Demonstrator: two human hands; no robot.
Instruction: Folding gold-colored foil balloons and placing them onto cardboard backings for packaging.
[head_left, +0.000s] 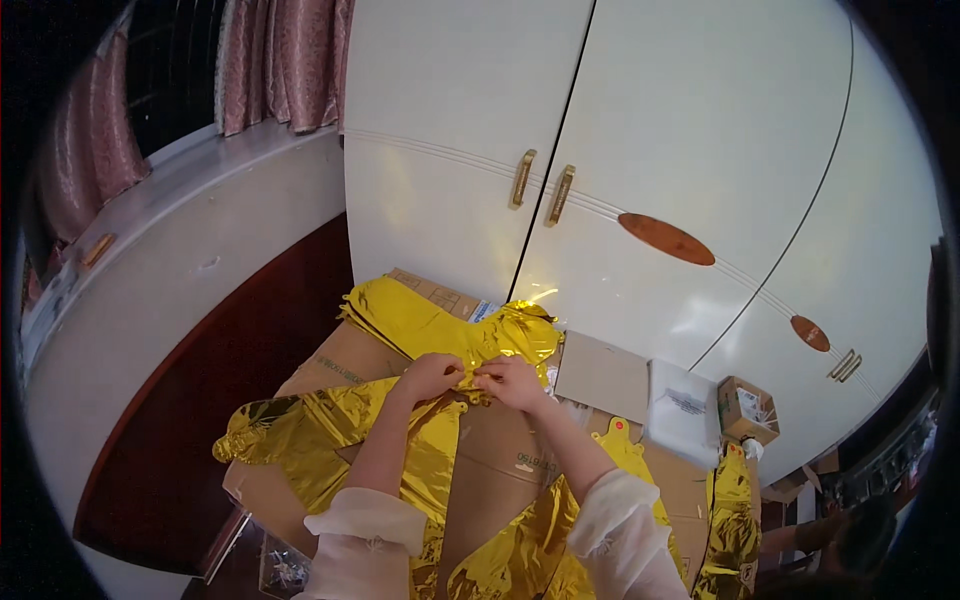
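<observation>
My left hand [434, 377] and my right hand [510, 382] meet over the middle of the cardboard. Their fingertips are pinched together at the lower edge of a flat gold foil balloon [410, 318], which spreads out beyond them. What exactly sits between the fingertips is too small to make out. Under my left forearm lies another uninflated gold foil balloon [300, 430], its shiny end reaching out to the left. More gold foil [525, 540] rests below and beside my right forearm.
Flattened cardboard [500, 450] bears the foil. At the right are a white plastic package [685, 405], a small open carton [748, 410] and more gold foil [732, 520]. A white wardrobe [450, 200] stands behind; a dark red wooden panel [230, 380] is at left.
</observation>
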